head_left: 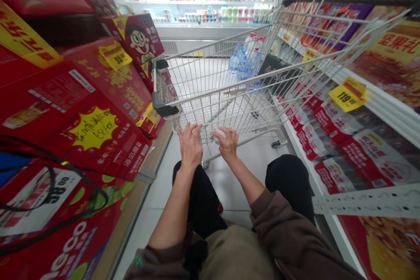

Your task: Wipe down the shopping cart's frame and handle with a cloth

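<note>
A grey wire shopping cart (pixel 210 95) stands sideways in front of my knees, its basket holding no goods that I can make out. My left hand (pixel 191 145) is at the lower wires of the basket's near side, fingers mostly stretched and spread; whether the fingertips touch the wires is unclear. Close by on the right, my right hand (pixel 229 143) is bent into a pinch by the same wires. A small crumpled white cloth or tissue (pixel 215 136) shows between its thumb and fingers. The cart's push handle (pixel 351 0) is at the upper right.
Red drink cartons (pixel 108 140) with yellow price tags are stacked on the left. The shelf (pixel 377 92) on the right carries packed bottles (pixel 341 127) and gift boxes. Shrink-wrapped water bottles (pixel 244 59) stand beyond the cart, before a lit refrigerated display (pixel 197 30). Black cables (pixel 82 214) hang at left.
</note>
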Demonstrator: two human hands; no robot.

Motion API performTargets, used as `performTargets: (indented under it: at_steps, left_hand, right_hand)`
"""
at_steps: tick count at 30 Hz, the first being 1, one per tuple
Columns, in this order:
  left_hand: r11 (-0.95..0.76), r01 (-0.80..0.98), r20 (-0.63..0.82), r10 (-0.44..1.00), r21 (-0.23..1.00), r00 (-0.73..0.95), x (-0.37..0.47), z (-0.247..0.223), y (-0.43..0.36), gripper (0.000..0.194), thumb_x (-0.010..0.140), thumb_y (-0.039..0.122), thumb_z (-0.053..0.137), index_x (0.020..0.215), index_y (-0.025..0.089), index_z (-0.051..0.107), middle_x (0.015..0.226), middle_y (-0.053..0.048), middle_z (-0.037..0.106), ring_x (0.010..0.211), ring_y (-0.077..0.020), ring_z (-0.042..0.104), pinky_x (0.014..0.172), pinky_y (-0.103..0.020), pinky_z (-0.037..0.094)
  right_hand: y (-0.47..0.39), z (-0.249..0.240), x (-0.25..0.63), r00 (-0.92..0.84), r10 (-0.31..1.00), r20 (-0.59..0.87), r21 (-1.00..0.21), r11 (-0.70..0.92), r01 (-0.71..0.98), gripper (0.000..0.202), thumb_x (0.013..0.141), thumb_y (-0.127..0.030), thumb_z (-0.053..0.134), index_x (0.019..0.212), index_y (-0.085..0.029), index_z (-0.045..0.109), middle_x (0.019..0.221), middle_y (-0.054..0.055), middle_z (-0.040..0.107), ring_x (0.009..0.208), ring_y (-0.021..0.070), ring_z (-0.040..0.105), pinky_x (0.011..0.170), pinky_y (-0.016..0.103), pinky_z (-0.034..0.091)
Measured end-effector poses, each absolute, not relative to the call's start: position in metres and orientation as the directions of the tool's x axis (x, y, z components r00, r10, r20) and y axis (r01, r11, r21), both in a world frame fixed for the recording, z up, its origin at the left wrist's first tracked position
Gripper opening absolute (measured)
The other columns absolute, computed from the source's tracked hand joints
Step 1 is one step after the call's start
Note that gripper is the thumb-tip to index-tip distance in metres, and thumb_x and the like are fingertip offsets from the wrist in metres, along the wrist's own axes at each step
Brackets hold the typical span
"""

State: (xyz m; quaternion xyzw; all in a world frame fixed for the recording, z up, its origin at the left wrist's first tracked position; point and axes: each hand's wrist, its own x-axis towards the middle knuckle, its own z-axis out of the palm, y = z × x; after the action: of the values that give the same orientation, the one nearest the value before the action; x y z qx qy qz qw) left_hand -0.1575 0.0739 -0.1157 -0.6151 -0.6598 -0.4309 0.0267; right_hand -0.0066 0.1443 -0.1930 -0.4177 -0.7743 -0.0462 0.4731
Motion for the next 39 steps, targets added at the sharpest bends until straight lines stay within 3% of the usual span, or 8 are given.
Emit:
performTargets:
  at_steps: [5,10,14,17,24,31,39]
  left_hand:
    - [-0.082,0.898,0.697,0.662,0.432,-0.275,-0.140,-0.108,0.078,0.061,0.108,0.043,0.020,0.129,0.020,0.072,0.133,-0.016,0.062,0.145,-0.0307,0.042,0.128,-0.053,0.024]
    - [-0.043,0.920,0.645,0.726,0.390,-0.240,-0.121,-0.097,0.095,0.056,0.108,0.037,0.023,0.139,0.023,0.068,0.143,-0.012,0.062,0.148,-0.0324,0.039,0.128,-0.057,0.017]
    - [0.050,0.906,0.489,0.828,0.421,-0.273,-0.117,-0.101,0.106,0.058,0.108,0.033,0.021,0.138,0.015,0.067,0.133,-0.016,0.068,0.151,-0.0361,0.040,0.129,-0.065,0.009]
    - [0.057,0.901,0.450,0.852,0.430,-0.268,-0.120,-0.107,0.108,0.058,0.108,0.033,0.020,0.136,0.014,0.067,0.134,-0.017,0.068,0.153,-0.0359,0.038,0.129,-0.067,0.005]
    - [0.072,0.917,0.464,0.846,0.391,-0.264,-0.123,-0.118,0.108,0.053,0.106,0.032,0.025,0.139,0.016,0.064,0.141,-0.016,0.064,0.154,-0.0347,0.036,0.130,-0.066,0.005]
    - [0.033,0.916,0.499,0.830,0.400,-0.248,-0.125,-0.124,0.110,0.053,0.107,0.035,0.025,0.139,0.019,0.064,0.142,-0.014,0.063,0.156,-0.0348,0.032,0.129,-0.067,0.007]
    - [-0.001,0.923,0.522,0.825,0.386,-0.218,-0.128,-0.126,0.104,0.051,0.106,0.035,0.029,0.142,0.019,0.062,0.145,-0.015,0.061,0.157,-0.0348,0.031,0.130,-0.066,0.007]
  right_hand:
    - [0.144,-0.195,0.006,-0.229,0.607,0.761,-0.337,0.671,0.661,0.054,0.086,0.004,0.060,0.118,-0.035,0.077,0.129,0.005,0.067,0.122,0.0235,0.051,0.103,0.040,0.039]
    - [0.164,-0.177,0.013,-0.154,0.531,0.833,-0.283,0.648,0.707,0.049,0.092,0.000,0.059,0.116,-0.037,0.078,0.129,0.005,0.066,0.129,0.0248,0.048,0.111,0.044,0.033]
    - [0.162,-0.189,0.013,-0.188,0.624,0.758,-0.337,0.622,0.707,0.047,0.088,0.001,0.065,0.114,-0.036,0.079,0.128,0.004,0.067,0.122,0.0240,0.049,0.105,0.041,0.036]
    - [0.154,-0.197,0.016,-0.200,0.643,0.739,-0.364,0.631,0.685,0.048,0.086,0.002,0.066,0.114,-0.035,0.078,0.125,0.004,0.068,0.116,0.0224,0.051,0.100,0.038,0.039]
    - [0.168,-0.174,0.027,-0.118,0.495,0.861,-0.288,0.665,0.689,0.050,0.089,0.001,0.059,0.118,-0.035,0.076,0.129,0.005,0.065,0.124,0.0227,0.050,0.107,0.041,0.038]
    - [0.163,-0.199,0.031,-0.259,0.634,0.728,-0.293,0.630,0.719,0.051,0.085,0.004,0.063,0.115,-0.035,0.077,0.127,0.003,0.069,0.121,0.0232,0.050,0.105,0.042,0.036]
    - [0.172,-0.182,0.038,-0.187,0.571,0.799,-0.272,0.621,0.735,0.048,0.094,-0.004,0.057,0.123,-0.037,0.074,0.133,0.006,0.065,0.131,0.0260,0.047,0.112,0.046,0.033]
